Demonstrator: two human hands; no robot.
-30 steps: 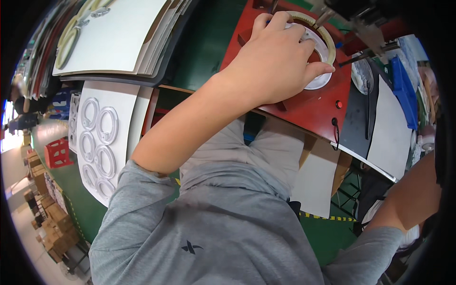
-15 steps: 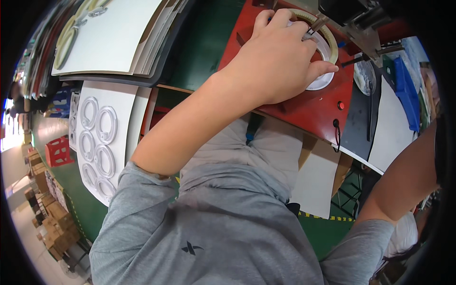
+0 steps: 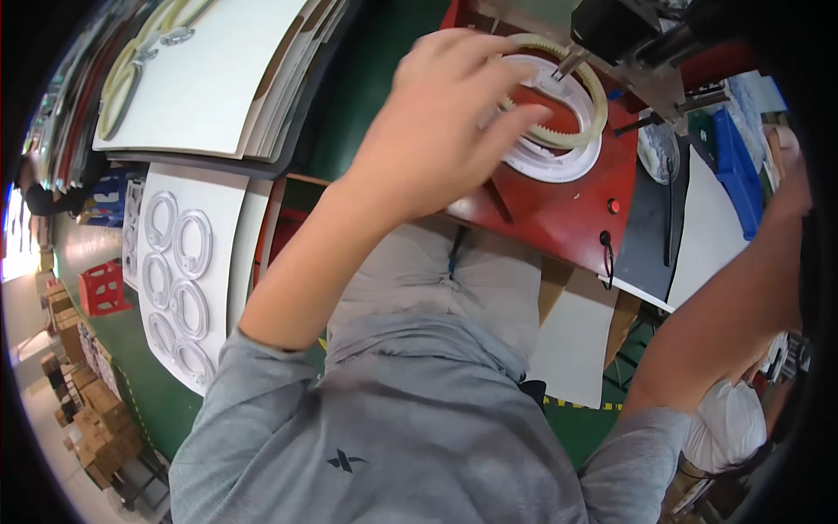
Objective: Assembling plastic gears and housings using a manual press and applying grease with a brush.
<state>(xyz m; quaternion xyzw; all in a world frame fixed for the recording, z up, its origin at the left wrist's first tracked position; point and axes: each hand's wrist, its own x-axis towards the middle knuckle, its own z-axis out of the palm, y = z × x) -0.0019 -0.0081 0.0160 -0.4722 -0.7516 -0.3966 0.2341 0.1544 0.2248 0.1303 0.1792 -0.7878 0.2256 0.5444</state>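
In the head view, upper centre, the left hand (image 3: 436, 122), fingers half-curled and parted, contact unclear, reaches a cream toothed ring (image 3: 601, 109) above a white oval ring (image 3: 559, 171) on a glossy red platform (image 3: 567, 210). Right rim: right hand (image 3: 791, 175), grip unreadable. Left: green floor (image 3: 131, 345), red plastic stool (image 3: 103, 288).

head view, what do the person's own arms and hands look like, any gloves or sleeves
Both arms wear short grey sleeves, the left sleeve and right sleeve matching the shirt with its small dark crossed chest mark. The left hand has no glove, and no watch shows. The right forearm is bare; its hand is out of view.
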